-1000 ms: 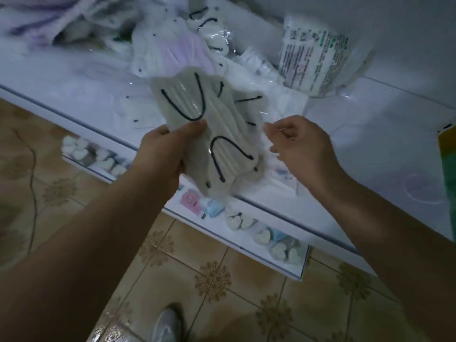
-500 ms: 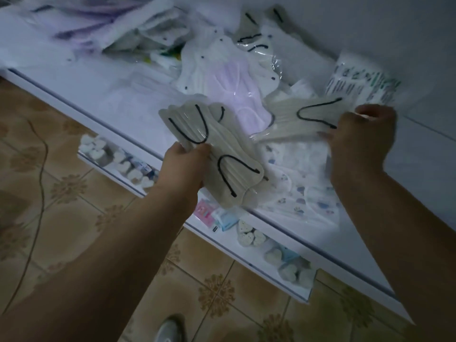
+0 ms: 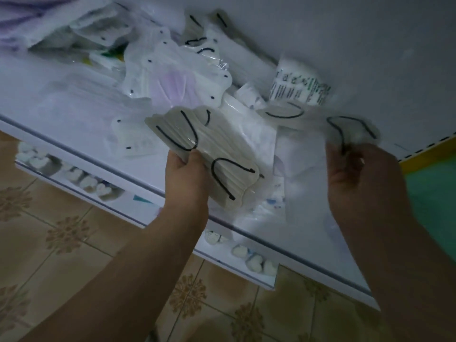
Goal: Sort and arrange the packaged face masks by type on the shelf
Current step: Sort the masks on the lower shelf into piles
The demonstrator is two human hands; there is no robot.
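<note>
My left hand (image 3: 186,172) grips a stack of clear-wrapped grey masks with black ear loops (image 3: 212,154) above the front of the white shelf (image 3: 81,134). My right hand (image 3: 362,181) pinches one more wrapped grey mask with black loops (image 3: 320,122), blurred, held out over the shelf's right part. A pile of other packaged masks lies behind: a white and lilac pack (image 3: 172,82), white packs (image 3: 249,134), more grey ones with black loops (image 3: 204,45).
A printed white packet (image 3: 298,87) leans on the back wall. A lower shelf (image 3: 138,201) carries white heart-shaped items (image 3: 256,262). A yellow and green surface (image 3: 434,183) adjoins at the right. Patterned floor tiles lie below.
My right hand has pulled one grey mask out of the pile and carried it to the right. The left hand's stack has stayed in its grip while the view shifted.
</note>
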